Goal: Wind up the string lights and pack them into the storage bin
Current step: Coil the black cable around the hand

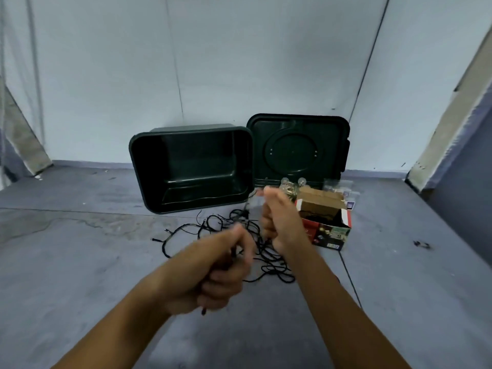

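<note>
On floor: string lights (213,230) | black cord, tangled | beside open storage bin (149,182)

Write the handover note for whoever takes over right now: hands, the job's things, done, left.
Left hand grips the string lights cord, one end poking out below the fist. Right hand, raised, fingers curled, appears to hold the cord too; blurred. Most of the cord lies tangled on the floor before the storage bin, open and empty; its lid leans on the wall. Done: winding barely begun. To do: wind it all, pack it.
</note>
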Tool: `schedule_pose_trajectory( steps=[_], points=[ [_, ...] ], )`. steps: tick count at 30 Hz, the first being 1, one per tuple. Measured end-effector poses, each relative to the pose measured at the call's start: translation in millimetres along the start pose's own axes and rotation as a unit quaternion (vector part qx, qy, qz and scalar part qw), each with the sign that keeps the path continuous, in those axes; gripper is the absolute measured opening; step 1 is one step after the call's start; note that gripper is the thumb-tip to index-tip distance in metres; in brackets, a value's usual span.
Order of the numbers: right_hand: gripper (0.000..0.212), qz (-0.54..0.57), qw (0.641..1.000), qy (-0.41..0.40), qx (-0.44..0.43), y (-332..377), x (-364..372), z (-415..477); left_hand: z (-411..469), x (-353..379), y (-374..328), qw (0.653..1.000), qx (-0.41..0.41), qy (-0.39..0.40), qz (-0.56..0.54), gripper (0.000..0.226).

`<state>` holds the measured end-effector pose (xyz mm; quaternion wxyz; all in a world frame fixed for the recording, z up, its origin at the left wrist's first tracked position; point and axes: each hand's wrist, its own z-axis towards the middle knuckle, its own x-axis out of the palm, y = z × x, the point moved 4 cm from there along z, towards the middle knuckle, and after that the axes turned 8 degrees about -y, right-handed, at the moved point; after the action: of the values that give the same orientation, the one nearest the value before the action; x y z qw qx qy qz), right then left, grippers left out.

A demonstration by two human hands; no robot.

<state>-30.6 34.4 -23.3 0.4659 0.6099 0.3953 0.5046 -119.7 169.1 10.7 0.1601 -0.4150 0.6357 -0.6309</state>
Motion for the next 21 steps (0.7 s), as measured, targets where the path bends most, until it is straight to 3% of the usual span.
schedule_pose_trajectory(
  steps=[4,6,11,14,18,21],
  points=[
    [0.024,-0.097,0.992,0.048,0.063,-41.6,8.4,-32.7,16.0,-19.4,-49.2,0.976,0.165,-0.095,-0.103,0.034],
    [0.026,-0.163,0.980,0.090,0.072,-50.1,16.9,-56.4,28.3,-34.7,-64.9,0.955,0.210,-0.166,-0.131,0.039],
    [0.026,-0.334,0.928,0.163,0.015,-26.5,25.7,-103.4,47.5,-68.5,-57.2,0.920,0.234,-0.314,-0.014,0.036],
    [0.030,-0.459,0.867,0.174,-0.090,11.7,21.6,-110.8,53.0,-70.3,-36.4,0.935,0.199,-0.290,0.051,0.034],
    [0.030,-0.566,0.770,0.182,-0.231,57.5,27.9,-98.1,52.5,-55.8,-4.3,0.938,0.112,-0.241,0.221,0.035],
    [0.026,-0.535,0.781,0.174,-0.269,76.0,33.5,-70.5,50.3,-37.6,13.5,0.971,0.083,-0.139,0.176,0.051]
  ],
)
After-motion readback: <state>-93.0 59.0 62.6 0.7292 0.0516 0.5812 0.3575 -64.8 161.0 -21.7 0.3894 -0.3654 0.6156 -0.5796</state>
